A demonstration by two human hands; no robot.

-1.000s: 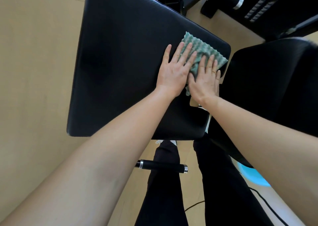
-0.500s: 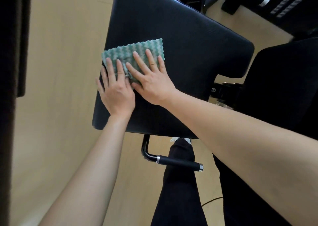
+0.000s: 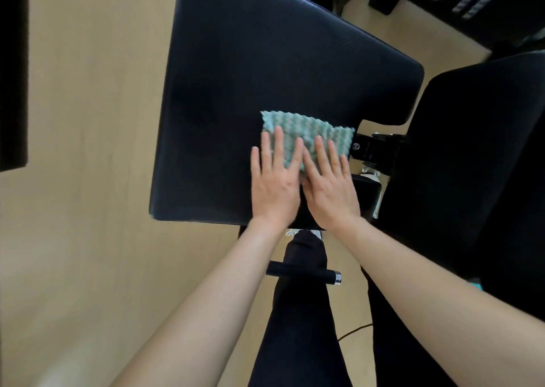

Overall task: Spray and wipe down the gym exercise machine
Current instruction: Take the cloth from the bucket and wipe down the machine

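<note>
Near the right edge of the black seat pad (image 3: 250, 62), close to its near corner, the teal cloth (image 3: 298, 124) lies flat. Your L hand (image 3: 275, 189) & R hand (image 3: 328, 192) press it side by side, palms down, fingers straight & slightly spread.

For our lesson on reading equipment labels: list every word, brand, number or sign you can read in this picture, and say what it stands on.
None can be read.
The black seat pad, the green cloth under the left hand and right hand, and the black handle show no lettering.
The metal bracket beside the pad shows only a round bolt head, no legible mark.
</note>
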